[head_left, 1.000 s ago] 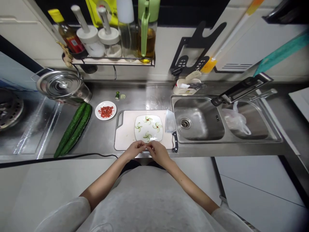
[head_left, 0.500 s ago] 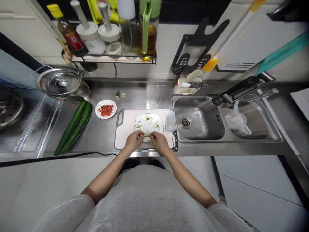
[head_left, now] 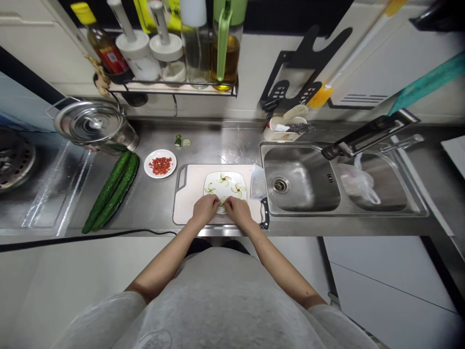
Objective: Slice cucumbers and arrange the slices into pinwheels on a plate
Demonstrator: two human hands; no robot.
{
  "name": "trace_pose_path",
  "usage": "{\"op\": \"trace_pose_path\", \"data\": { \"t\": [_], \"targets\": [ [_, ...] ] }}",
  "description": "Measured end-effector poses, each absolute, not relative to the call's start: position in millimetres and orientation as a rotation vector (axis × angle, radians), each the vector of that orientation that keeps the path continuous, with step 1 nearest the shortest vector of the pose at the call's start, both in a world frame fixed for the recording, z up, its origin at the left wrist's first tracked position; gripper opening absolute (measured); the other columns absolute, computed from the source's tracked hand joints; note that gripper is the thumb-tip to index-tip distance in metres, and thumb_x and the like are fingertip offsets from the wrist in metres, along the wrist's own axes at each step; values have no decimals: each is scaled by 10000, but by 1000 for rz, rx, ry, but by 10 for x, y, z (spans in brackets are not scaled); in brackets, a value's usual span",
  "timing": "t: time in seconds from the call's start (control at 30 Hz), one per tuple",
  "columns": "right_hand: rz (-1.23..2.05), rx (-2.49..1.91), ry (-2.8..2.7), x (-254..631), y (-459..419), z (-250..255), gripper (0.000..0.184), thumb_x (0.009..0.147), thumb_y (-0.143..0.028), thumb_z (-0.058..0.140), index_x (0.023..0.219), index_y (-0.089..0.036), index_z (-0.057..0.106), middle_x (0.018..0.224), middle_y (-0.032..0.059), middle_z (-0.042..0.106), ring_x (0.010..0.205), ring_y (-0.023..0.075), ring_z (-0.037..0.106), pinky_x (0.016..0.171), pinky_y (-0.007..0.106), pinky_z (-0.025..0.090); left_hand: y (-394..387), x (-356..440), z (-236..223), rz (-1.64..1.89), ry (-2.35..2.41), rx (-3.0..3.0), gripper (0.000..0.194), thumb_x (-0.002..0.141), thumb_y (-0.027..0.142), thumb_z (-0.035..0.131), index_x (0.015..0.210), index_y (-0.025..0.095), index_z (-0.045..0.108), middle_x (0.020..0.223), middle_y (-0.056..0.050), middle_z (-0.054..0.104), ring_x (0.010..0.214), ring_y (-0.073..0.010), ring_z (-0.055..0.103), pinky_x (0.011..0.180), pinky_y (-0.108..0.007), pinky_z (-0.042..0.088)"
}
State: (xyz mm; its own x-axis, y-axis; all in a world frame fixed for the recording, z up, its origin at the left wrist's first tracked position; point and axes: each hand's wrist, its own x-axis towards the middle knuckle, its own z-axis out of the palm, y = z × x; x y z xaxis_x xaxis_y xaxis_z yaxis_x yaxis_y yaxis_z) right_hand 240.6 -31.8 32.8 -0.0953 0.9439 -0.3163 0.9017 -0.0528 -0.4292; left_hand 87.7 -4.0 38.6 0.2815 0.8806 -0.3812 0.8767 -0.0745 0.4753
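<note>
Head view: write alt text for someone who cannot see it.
Left hand and right hand, fingertips close together, reach over a white plate of green pinwheels on a cutting board. A knife lies at its right, red pieces and cucumbers left.

- White, squarish plate [head_left: 224, 190] with a thin dark edge, flat on the pale cutting board [head_left: 189, 196].
- Four pinwheels of thin green slices [head_left: 238, 189], spaced around the plate; red centres show, the nearest pinwheel partly hidden.
</note>
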Motion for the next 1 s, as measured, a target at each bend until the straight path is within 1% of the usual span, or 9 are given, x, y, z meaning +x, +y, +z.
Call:
{"op": "trace_pose_path", "data": {
  "t": [0.17,0.43,0.63,0.83,1.0],
  "targets": [
    [835,-2082,-2124,2395,-303,304,217,922,-274,435,946,-188,633,897,53,704,830,185,608,715,275,316,-31,917,351,-25,1579,1942,188,885,318,494,927,230,655,957,-40,676,936,-196,594,765,-290,426],
    [836,-2089,-2164,2401,-285,249,222,924,-277,433,954,-192,635,917,58,700,855,190,607,725,277,318,-27,967,282,-59,1573,1948,202,893,348,490,911,218,643,959,-47,666,929,-196,584,742,-286,419],
    [825,-2094,-2194,2393,-280,228,231,927,-279,425,962,-190,636,927,67,697,883,195,605,742,284,320,-32,989,239,-84,1570,1964,202,897,337,482,914,214,641,965,-53,661,936,-197,576,745,-286,414],
    [828,-2113,-2216,2387,-250,239,220,916,-278,434,937,-190,635,909,61,700,872,200,609,718,286,312,-23,998,220,-100,1575,2000,210,899,332,465,914,219,642,967,-51,652,946,-204,571,756,-301,423],
    [858,-2126,-2223,2396,-229,250,200,912,-270,443,954,-191,622,929,62,700,869,193,607,693,275,304,-15,1006,224,-111,1569,2018,223,901,336,454,909,214,641,966,-58,652,940,-204,571,747,-299,425]
  ]
}}
